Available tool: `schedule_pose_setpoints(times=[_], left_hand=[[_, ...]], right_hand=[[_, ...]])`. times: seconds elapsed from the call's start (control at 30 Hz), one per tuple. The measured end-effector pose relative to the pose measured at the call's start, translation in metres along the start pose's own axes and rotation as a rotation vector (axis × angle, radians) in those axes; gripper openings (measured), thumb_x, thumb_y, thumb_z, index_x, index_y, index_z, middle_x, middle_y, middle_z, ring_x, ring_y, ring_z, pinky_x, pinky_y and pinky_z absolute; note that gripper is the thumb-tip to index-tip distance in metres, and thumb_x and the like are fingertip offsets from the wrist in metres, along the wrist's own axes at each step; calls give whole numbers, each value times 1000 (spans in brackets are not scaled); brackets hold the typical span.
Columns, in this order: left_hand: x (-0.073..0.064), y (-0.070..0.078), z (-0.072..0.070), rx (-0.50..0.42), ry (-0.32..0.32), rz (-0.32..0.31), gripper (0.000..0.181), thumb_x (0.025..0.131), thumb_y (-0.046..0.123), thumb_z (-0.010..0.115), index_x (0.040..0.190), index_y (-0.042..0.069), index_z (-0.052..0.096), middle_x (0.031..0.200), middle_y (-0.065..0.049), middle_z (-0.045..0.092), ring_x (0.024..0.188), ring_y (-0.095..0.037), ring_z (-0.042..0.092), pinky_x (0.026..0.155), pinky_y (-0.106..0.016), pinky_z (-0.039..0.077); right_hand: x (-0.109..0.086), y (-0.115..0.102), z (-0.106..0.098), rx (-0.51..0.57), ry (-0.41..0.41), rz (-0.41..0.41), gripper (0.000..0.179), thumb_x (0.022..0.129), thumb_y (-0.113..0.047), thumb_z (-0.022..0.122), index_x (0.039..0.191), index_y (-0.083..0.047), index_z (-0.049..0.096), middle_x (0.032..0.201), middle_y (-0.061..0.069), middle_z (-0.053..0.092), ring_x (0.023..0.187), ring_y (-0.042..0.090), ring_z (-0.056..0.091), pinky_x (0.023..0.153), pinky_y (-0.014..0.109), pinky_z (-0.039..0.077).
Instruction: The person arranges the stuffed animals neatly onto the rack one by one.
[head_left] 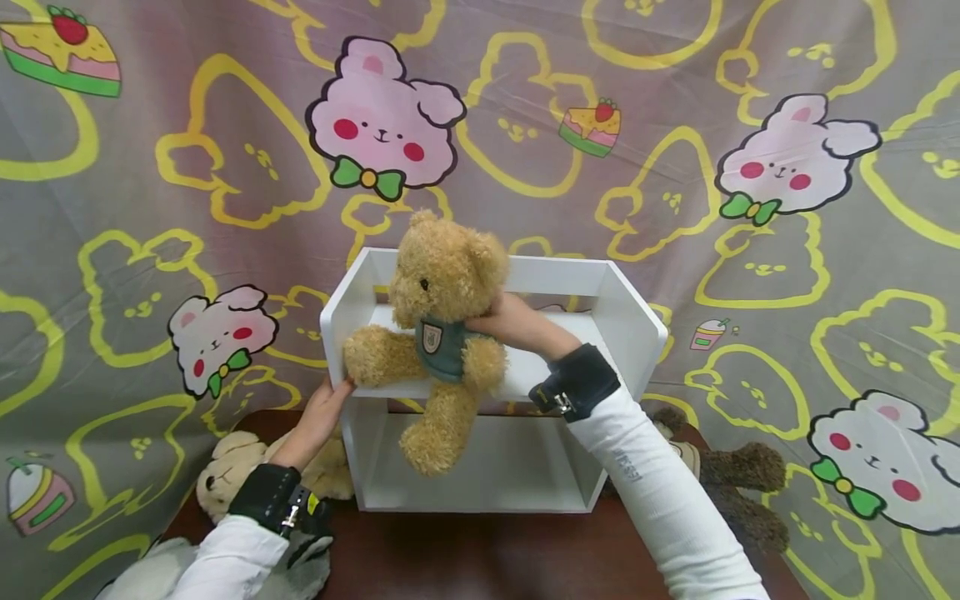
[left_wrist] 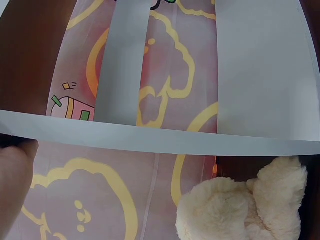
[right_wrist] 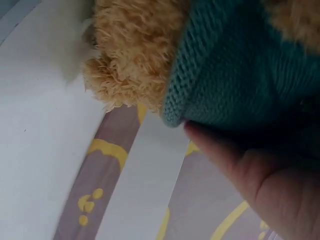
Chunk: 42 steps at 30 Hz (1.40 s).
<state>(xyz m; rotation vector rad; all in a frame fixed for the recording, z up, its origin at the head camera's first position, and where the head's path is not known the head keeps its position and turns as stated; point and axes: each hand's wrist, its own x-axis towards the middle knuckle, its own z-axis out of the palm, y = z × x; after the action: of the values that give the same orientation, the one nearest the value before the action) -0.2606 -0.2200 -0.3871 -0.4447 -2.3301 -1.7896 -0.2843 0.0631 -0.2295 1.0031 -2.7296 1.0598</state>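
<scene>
A light brown teddy bear (head_left: 442, 275) in a blue-green knitted vest (right_wrist: 225, 75) is tilted over the upper level of a small white shelf (head_left: 480, 496), one leg hanging past the front edge. My right hand (head_left: 525, 325) holds it by the upper body from behind; most of those fingers are hidden by the bear, and the right wrist view shows a digit against the vest's hem. At the front edge of the shelf's left side panel, my left hand (head_left: 318, 421) grips the board beside the bear's paw, its fingertips partly hidden.
Left of the shelf lies a cream plush dog (head_left: 225, 475), with a grey and white plush (head_left: 307, 567) nearer my left forearm. A dark brown plush (head_left: 742, 467) lies on the right. Beneath is a dark red-brown tabletop (head_left: 465, 558); a patterned curtain (head_left: 525, 50) hangs behind.
</scene>
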Motion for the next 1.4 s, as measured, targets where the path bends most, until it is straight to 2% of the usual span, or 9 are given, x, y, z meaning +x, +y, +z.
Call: schedule_pose_setpoints(times=[0.2, 0.4, 0.47, 0.57, 0.7, 0.8, 0.93, 1.13, 1.4], left_hand=[[1, -2, 0, 16, -2, 11, 56, 100, 21, 29, 144, -4, 4, 146, -27, 12, 132, -39, 16, 105, -56, 15], [1, -1, 0, 17, 4, 11, 55, 100, 20, 29, 144, -4, 5, 146, -27, 13, 132, -39, 16, 105, -55, 15], [1, 0, -1, 20, 7, 6, 55, 100, 20, 29, 144, -4, 6, 146, -27, 14, 132, -39, 17, 105, -55, 15], [0, 0, -1, 23, 14, 0, 54, 100, 19, 29, 143, -5, 7, 145, -28, 15, 131, -39, 18, 105, -55, 15], [0, 0, -1, 20, 12, 9, 54, 100, 18, 29, 143, -5, 6, 145, -28, 15, 131, -39, 18, 105, -55, 15], [0, 0, -1, 15, 7, 16, 54, 100, 18, 29, 143, -4, 5, 145, -27, 13, 131, -39, 17, 104, -56, 15], [0, 0, 0, 20, 6, 14, 54, 100, 18, 29, 143, -4, 5, 146, -27, 12, 131, -39, 17, 104, -56, 16], [0, 1, -1, 28, 4, 16, 55, 100, 19, 28, 143, -5, 4, 146, -28, 11, 132, -41, 15, 104, -57, 15], [-1, 1, -2, 56, 3, -21, 58, 101, 26, 29, 144, -2, 2, 148, -25, 8, 134, -40, 10, 106, -55, 12]], right_hand=[[-1, -4, 5, -153, -2, 32, 25, 93, -18, 47, 108, -1, 55, 78, 6, 50, 75, 19, 51, 74, 33, 42], [1, -9, 7, -163, -24, 89, 28, 95, -21, 41, 108, 0, 53, 61, 1, 41, 56, 15, 46, 65, 31, 42], [1, -10, 8, -155, -32, 106, 35, 96, -24, 38, 117, 1, 49, 66, 5, 49, 63, 19, 52, 71, 32, 45], [0, -9, 9, -103, -52, 119, 53, 97, -34, 35, 138, -1, 31, 104, 15, 59, 97, 25, 57, 89, 35, 43], [-1, -9, 10, 41, -84, 141, 72, 90, -50, 44, 145, -14, 17, 141, 10, 37, 125, 23, 40, 101, 37, 33], [-1, -8, 11, 89, -83, 161, 81, 79, -51, 62, 142, -17, 23, 136, 6, 42, 123, 21, 41, 101, 38, 34], [1, -7, 12, 39, -57, 167, 83, 70, -38, 76, 136, -14, 31, 122, 6, 52, 113, 22, 49, 96, 37, 38], [1, -8, 13, -28, 13, 144, 71, 68, -21, 74, 129, -5, 40, 108, 11, 58, 99, 23, 55, 87, 34, 45], [4, -7, 24, 62, 133, 133, 63, 72, -14, 65, 127, -1, 39, 108, 18, 58, 99, 29, 55, 88, 37, 44]])
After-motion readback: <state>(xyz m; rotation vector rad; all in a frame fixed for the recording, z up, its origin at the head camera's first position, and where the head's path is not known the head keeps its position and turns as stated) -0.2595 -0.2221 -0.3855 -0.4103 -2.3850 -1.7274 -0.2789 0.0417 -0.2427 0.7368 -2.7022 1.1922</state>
